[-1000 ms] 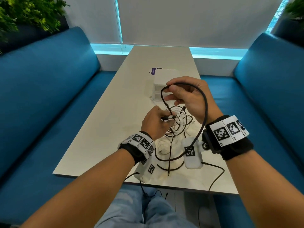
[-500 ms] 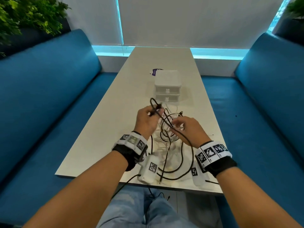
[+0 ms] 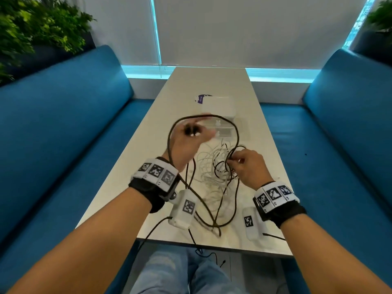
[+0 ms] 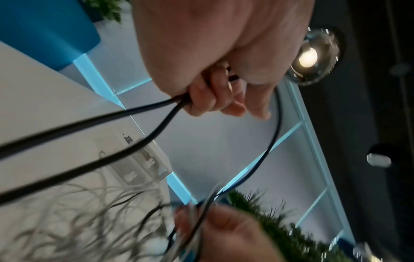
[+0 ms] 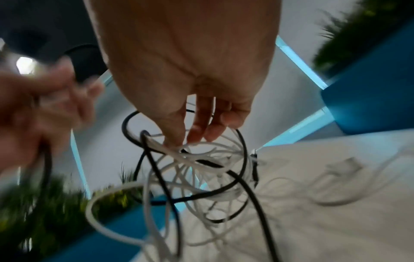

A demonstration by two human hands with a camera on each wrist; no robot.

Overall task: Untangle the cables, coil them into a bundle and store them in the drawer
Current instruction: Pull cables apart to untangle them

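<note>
A tangle of white cables (image 3: 209,166) and a black cable (image 3: 235,132) lies mid-table. My left hand (image 3: 194,133) is raised above the table and blurred, and it grips the black cable's end (image 4: 179,104) in curled fingers. From there the black cable arcs in a wide loop down to my right hand (image 3: 234,161). That hand stays low and pinches strands of white cable (image 5: 177,152) with black cable (image 5: 244,186) running through the bunch. Behind the hands stands a small white drawer unit (image 3: 220,107), its drawers pushed in.
The white table (image 3: 131,177) runs away from me between two blue sofas (image 3: 63,128). A purple-and-white card (image 3: 200,98) lies behind the drawer unit. Black cable loops reach close to the table's near edge (image 3: 212,244). Plants (image 3: 31,28) stand in the back corners.
My right hand dropped from a raised hold on the black loop down onto the tangle. My left hand rose and drew the black cable's end up, opening a wide loop.
</note>
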